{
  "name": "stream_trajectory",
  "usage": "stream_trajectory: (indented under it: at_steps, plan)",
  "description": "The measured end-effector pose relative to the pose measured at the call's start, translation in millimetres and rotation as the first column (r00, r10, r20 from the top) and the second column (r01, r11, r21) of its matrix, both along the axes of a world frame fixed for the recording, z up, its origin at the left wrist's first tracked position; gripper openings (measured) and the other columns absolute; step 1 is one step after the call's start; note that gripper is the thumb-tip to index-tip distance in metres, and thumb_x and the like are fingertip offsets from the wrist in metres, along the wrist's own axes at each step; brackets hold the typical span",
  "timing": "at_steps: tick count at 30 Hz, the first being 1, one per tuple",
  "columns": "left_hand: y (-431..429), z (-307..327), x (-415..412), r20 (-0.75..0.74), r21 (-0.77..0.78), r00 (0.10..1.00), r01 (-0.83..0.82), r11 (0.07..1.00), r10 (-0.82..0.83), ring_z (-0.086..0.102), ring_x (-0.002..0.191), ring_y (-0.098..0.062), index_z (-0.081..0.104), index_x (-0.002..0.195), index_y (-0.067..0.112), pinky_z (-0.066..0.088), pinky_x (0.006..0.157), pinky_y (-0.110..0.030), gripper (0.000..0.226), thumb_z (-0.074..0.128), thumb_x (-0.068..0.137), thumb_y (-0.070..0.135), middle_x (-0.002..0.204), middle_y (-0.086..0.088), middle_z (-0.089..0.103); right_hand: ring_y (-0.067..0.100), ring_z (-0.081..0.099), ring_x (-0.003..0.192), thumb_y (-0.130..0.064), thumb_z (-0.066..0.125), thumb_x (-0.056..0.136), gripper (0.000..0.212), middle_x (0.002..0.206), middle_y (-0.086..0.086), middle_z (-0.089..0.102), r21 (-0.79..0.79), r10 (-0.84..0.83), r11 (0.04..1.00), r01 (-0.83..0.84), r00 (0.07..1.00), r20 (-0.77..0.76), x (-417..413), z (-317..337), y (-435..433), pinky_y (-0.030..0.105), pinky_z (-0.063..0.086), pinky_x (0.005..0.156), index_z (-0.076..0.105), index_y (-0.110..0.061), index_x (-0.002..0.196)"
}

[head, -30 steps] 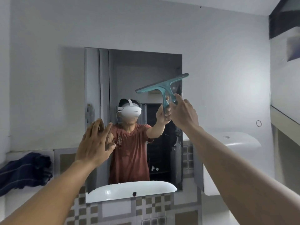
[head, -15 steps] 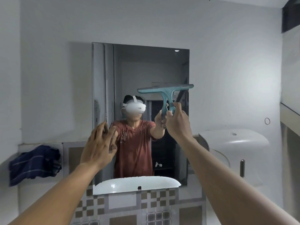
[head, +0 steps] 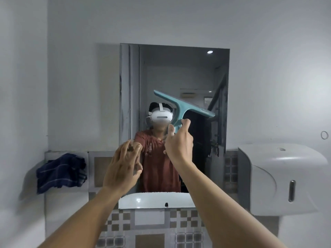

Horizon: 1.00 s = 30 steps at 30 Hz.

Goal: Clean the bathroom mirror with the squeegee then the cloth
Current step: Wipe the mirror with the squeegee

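Observation:
A rectangular mirror [head: 193, 72] hangs on the white wall straight ahead. My right hand [head: 179, 142] grips the handle of a teal squeegee [head: 184, 104] in front of the mirror's middle, its blade tilted down to the right. My left hand [head: 123, 167] is raised before the mirror's lower left part, fingers loosely spread and holding nothing; whether it touches the glass I cannot tell. A dark blue striped cloth [head: 60, 172] lies bunched on the ledge left of the mirror.
A white wall dispenser [head: 279, 178] sticks out to the right of the mirror. Patterned tiles [head: 154, 224] cover the wall below it. A small ring hook [head: 324, 135] sits on the far right wall. The mirror reflects a person and a white basin.
The squeegee has moved down and left across the mirror, and its blade has tipped from level to sloping down to the right. My left hand stays low at the left.

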<state>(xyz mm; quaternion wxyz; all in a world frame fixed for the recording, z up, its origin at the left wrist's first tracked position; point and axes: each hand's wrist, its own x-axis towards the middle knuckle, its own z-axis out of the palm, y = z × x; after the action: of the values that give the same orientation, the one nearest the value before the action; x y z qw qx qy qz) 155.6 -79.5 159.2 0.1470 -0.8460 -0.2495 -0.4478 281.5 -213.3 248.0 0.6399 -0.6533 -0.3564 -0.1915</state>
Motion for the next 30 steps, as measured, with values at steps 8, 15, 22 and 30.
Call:
stream_trajectory:
  at_steps: [8,15,22,30]
  plan:
    - [9.1,-12.2,-1.3,-0.012,-0.019,1.0,-0.005,1.0,0.005,0.044,0.134,-0.04,0.039,0.15,0.02,0.061,0.085,-0.043,0.104,0.093,0.062,0.032,0.153,-0.018,0.035,0.032,0.072,0.09,-0.041,0.044,0.103,0.044,0.104,0.012,0.07,-0.023,0.064,0.998,-0.063,0.997,0.042,-26.0,-10.1,25.8,0.042,0.054,0.083,0.028,-0.02,0.139]
    - [12.2,-17.5,3.3,0.014,0.005,1.0,0.016,1.0,-0.016,0.041,0.137,-0.039,0.035,0.153,0.018,0.062,0.083,-0.042,0.104,0.091,0.066,0.026,0.153,-0.017,0.029,0.034,0.069,0.09,-0.043,0.045,0.101,0.042,0.102,0.014,0.067,-0.016,0.115,0.993,-0.114,0.986,0.119,-33.2,-15.6,37.5,0.052,0.061,0.07,0.028,-0.026,0.135]
    - [13.3,-24.4,1.4,0.004,0.038,0.999,0.042,0.998,-0.042,0.044,0.139,-0.038,0.028,0.155,0.018,0.06,0.089,-0.042,0.107,0.089,0.067,0.03,0.156,-0.015,0.025,0.029,0.066,0.095,-0.034,0.045,0.106,0.038,0.107,0.01,0.068,-0.101,0.075,0.994,-0.048,0.954,0.289,-29.9,-18.9,41.7,0.034,0.045,0.064,0.032,-0.018,0.138]
    - [15.9,-25.7,3.3,-0.003,0.055,0.999,0.038,0.998,-0.038,0.041,0.14,-0.039,0.03,0.153,0.017,0.06,0.089,-0.044,0.11,0.092,0.063,0.03,0.155,-0.016,0.029,0.031,0.066,0.088,-0.039,0.047,0.104,0.04,0.104,0.008,0.067,-0.138,-0.065,0.98,0.144,0.884,0.463,-17.1,-12.2,25.8,0.038,0.055,0.058,0.039,-0.023,0.14]
